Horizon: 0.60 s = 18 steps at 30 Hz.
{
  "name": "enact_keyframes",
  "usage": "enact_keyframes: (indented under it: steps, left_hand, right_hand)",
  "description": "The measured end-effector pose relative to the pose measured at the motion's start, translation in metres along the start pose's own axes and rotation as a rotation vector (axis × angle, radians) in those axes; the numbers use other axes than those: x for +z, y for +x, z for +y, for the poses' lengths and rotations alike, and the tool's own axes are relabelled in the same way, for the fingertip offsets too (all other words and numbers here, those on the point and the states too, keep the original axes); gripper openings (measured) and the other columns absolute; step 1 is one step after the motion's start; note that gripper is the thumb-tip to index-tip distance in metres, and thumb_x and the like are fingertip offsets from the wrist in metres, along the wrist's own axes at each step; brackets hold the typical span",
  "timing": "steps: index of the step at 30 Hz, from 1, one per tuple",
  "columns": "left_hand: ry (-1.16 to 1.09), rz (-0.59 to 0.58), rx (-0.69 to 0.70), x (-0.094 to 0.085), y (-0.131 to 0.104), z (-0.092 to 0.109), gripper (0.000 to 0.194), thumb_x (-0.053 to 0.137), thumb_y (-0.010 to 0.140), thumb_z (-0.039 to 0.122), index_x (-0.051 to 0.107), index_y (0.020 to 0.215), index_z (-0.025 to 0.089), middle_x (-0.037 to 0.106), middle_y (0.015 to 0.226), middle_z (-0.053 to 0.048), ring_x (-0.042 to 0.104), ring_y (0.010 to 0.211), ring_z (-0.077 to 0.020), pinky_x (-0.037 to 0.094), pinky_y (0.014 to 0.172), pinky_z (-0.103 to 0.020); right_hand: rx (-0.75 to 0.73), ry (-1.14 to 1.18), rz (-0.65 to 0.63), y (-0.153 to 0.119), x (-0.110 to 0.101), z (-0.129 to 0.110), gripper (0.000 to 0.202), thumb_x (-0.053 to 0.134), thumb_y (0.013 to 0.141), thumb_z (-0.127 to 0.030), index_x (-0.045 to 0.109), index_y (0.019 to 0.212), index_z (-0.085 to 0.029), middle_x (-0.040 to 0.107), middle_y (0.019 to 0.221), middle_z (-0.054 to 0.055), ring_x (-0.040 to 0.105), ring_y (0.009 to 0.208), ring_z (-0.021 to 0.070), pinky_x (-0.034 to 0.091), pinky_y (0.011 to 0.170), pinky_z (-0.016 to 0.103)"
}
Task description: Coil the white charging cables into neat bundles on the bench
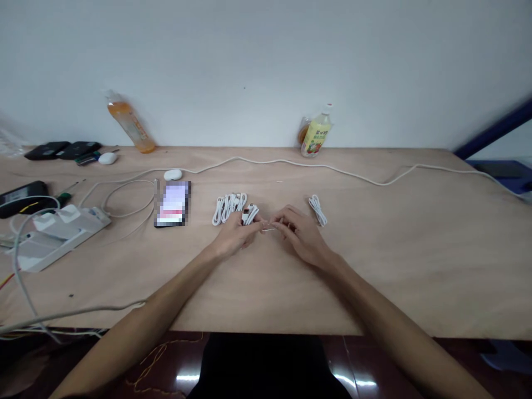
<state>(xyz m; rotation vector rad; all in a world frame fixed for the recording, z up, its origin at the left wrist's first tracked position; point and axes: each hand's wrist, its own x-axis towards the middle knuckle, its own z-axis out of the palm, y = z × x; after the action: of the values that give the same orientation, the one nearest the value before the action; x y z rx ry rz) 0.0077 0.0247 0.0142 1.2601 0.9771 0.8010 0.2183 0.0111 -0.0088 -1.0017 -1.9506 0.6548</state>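
In the middle of the table, my left hand (235, 235) is closed around a coiled white cable (251, 215), whose loops stick out above the fingers. Thumb and fingers of my right hand (301, 233) are pinched together and meet the left fingertips. Between the two hands a thin white strand shows, apparently part of the same cable; the fingers hide most of it. Just left of and behind my left hand lie several coiled white cables (228, 207) in a row. One bundled white cable (318, 210) lies apart, beyond my right hand.
A phone (173, 204) and a white case (173, 175) lie left of the cables. Farther left is a power strip (62, 235) with plugs and loose cords. An orange bottle (131, 124) and a yellow bottle (317, 133) stand by the wall. A long white cord (286, 161) crosses behind.
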Motion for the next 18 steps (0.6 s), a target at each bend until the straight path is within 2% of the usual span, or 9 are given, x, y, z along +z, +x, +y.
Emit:
enact_keyframes:
  steps: [5,18]
  left_hand:
    - [0.039,0.003,0.029,0.0001,0.0006,-0.0003,0.03,0.082,0.082,0.046,0.069,0.075,0.02,0.041,0.043,0.009,0.033,0.039,-0.0076,0.022,0.044,-0.024]
    - [0.16,0.105,0.123,-0.0001,-0.0026,0.002,0.023,0.081,0.086,0.039,0.074,0.077,0.019,0.044,0.048,0.007,0.04,0.049,-0.0118,0.026,0.05,-0.026]
  right_hand:
    - [0.152,0.16,-0.014,-0.0005,0.0034,-0.0034,0.028,0.059,0.111,-0.047,0.067,0.097,-0.024,0.069,0.095,0.003,0.06,0.067,0.0161,0.054,0.063,0.031]
    - [0.274,0.247,0.001,0.0014,0.0026,-0.0034,0.029,0.07,0.102,-0.049,0.072,0.092,-0.022,0.069,0.088,0.003,0.06,0.068,0.0159,0.049,0.06,0.03]
